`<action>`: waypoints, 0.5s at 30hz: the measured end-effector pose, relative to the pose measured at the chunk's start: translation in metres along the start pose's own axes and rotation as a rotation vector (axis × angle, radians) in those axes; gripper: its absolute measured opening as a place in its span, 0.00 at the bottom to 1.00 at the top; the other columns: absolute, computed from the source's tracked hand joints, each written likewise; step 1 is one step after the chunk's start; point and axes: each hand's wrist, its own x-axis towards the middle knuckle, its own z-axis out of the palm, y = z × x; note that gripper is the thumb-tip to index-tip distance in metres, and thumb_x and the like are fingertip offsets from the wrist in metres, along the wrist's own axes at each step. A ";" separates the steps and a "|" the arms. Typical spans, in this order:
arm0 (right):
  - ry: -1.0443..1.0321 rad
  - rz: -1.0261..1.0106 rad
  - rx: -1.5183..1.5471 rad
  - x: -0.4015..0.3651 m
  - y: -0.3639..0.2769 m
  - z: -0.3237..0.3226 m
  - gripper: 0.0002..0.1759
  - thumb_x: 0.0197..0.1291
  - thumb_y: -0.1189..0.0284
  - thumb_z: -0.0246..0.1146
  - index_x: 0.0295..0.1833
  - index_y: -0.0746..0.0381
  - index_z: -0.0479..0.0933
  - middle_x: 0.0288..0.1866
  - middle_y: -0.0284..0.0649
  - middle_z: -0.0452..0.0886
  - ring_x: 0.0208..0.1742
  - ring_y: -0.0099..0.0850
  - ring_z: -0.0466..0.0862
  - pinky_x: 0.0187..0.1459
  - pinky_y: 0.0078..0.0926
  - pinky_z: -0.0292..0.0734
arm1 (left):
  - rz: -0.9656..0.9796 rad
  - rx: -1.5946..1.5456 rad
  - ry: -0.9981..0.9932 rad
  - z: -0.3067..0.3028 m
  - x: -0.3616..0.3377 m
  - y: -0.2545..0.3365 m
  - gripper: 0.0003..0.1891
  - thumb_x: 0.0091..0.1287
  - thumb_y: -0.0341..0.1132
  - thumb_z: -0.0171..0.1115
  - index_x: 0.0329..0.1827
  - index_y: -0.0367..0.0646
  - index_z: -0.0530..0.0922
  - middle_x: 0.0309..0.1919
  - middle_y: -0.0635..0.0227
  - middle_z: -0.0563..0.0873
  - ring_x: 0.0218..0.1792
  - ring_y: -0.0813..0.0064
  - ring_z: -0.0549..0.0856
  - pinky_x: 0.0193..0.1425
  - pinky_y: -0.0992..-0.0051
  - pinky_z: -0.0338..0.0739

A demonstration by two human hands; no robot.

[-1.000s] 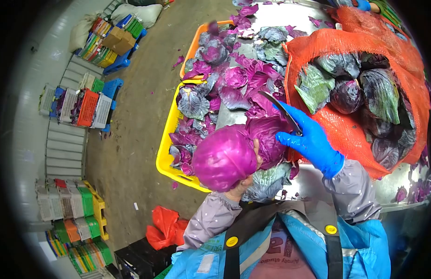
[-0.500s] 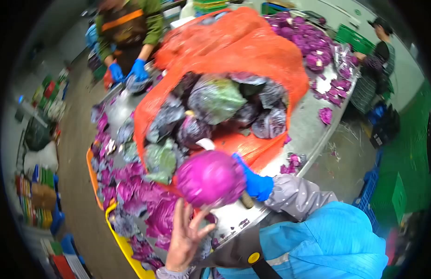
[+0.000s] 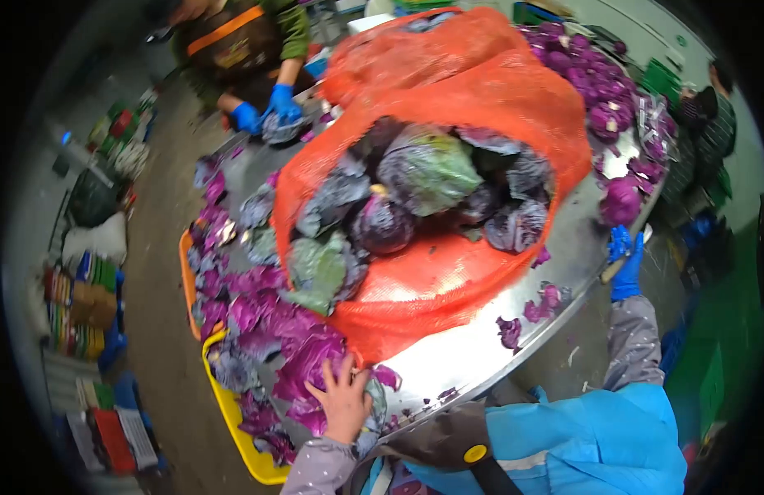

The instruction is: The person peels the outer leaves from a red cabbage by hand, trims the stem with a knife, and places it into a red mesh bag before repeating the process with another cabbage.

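My left hand (image 3: 344, 403) is bare, its fingers spread over loose purple cabbage leaves (image 3: 314, 356) at the near left of the metal table. At the right edge my right hand (image 3: 626, 268), in a blue glove, is closed around a knife (image 3: 614, 270); its tan handle sticks out of the fist and a pale tip shows beyond. Just past that hand lies a peeled purple cabbage (image 3: 620, 201). Between my hands an orange mesh sack (image 3: 448, 301) lies open, with untrimmed cabbages (image 3: 427, 169) inside.
Peeled cabbages (image 3: 576, 70) are heaped at the far right. A yellow crate (image 3: 233, 421) and an orange crate (image 3: 188, 285) edge the left side. Across the table a co-worker's blue-gloved hands (image 3: 271, 114) hold a cabbage. Another person (image 3: 712, 124) stands at the right.
My right hand has swung from the near middle to the right edge, and the peeled cabbage it carried now lies there. My left hand has come down onto the leaves.
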 end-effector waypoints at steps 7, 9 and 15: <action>-0.586 -0.036 -0.352 -0.063 -0.004 0.166 0.31 0.66 0.48 0.54 0.64 0.59 0.72 0.50 0.33 0.81 0.26 0.16 0.75 0.21 0.11 0.68 | -0.557 0.162 0.028 -0.002 -0.010 -0.135 0.30 0.48 0.41 0.71 0.58 0.59 0.74 0.65 0.63 0.67 0.68 0.45 0.60 0.60 0.30 0.58; -0.742 -0.009 -0.595 -0.084 -0.005 0.212 0.24 0.67 0.59 0.58 0.64 0.61 0.72 0.54 0.36 0.80 0.33 0.17 0.78 0.28 0.12 0.72 | -0.724 0.193 0.039 -0.021 -0.003 -0.157 0.30 0.50 0.38 0.70 0.59 0.56 0.73 0.67 0.58 0.64 0.68 0.44 0.61 0.59 0.30 0.59; -1.000 -0.518 -0.828 -0.085 -0.004 0.335 0.25 0.65 0.64 0.61 0.64 0.66 0.71 0.59 0.42 0.78 0.60 0.30 0.77 0.62 0.29 0.70 | -0.074 -0.619 0.536 -0.124 0.099 -0.065 0.24 0.55 0.28 0.63 0.58 0.36 0.74 0.52 0.56 0.79 0.53 0.59 0.79 0.61 0.63 0.71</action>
